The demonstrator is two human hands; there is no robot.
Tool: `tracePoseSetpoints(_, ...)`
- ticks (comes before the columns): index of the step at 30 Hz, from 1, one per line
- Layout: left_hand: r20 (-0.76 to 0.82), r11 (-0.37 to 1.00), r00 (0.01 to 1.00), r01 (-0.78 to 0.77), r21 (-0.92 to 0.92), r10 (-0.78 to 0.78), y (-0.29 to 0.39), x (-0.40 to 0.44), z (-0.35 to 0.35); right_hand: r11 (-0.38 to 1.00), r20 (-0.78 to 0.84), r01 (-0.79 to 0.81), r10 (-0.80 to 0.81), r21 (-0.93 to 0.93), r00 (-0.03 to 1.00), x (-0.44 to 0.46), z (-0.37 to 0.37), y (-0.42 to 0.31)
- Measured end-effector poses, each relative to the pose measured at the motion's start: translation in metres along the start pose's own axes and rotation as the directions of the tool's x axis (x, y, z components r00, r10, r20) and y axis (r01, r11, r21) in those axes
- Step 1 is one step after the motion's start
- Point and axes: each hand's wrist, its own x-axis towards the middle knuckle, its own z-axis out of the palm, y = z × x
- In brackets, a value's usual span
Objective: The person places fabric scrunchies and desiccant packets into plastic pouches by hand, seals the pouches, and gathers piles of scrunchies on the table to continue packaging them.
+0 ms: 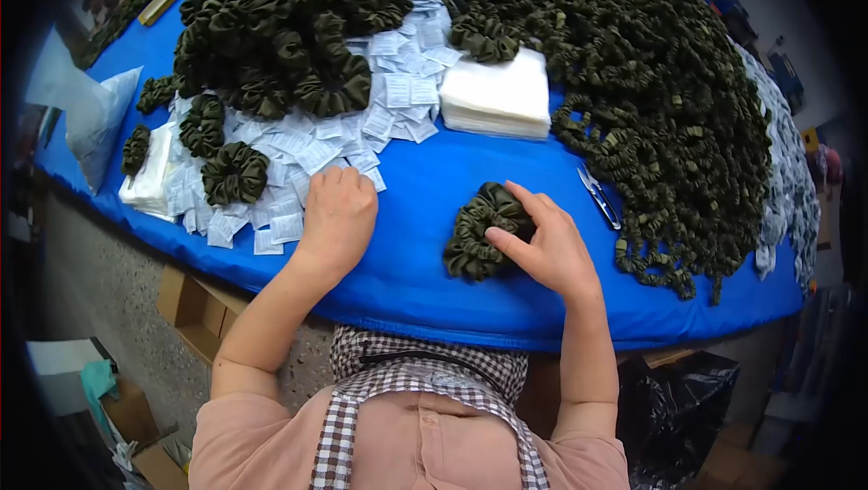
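A dark green scrunchie point(471, 250) lies near the front of the blue table, and my right hand point(553, 246) grips its right side between thumb and fingers. My left hand point(340, 219) is closed, knuckles up, at the right edge of a spread of small white printed packets point(316, 155). Its fingertips are hidden, so what they hold, if anything, cannot be seen. Just left of that hand, another scrunchie point(234, 174) rests on the packets. Behind the packets rises a heap of full scrunchies point(271, 29).
A stack of white bags point(497, 97) stands mid-table. On the right, thread snips point(599, 196) lie beside a large pile of tightly gathered green scrunchies point(660, 119). A second white stack point(152, 174) and a clear plastic bag point(99, 119) are at left. An open carton point(194, 314) sits below.
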Motion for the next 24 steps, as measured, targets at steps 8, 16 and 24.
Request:
tracePoseSetpoints(8, 0.059, 0.806, 0.98, 0.19, -0.56, -0.19, 0.011, 0.01, -0.024, 1.0, -0.048, -0.016, 0.016, 0.004, 0.999, -0.001, 0.007, 0.001)
tracePoseSetpoints(16, 0.267, 0.271, 0.957, 0.289, -0.918, -0.114, 0.096, 0.028, -0.028, 0.999, -0.085, 0.003, 0.0, 0.036, 0.996, -0.008, 0.005, 0.007)
tracePoseSetpoints(24, 0.153, 0.393, 0.959, 0.239, -0.888, -0.237, 0.113, 0.021, -0.004, 0.778, 0.194, -0.163, 0.054, 0.606, 0.979, 0.003, -0.004, 0.019)
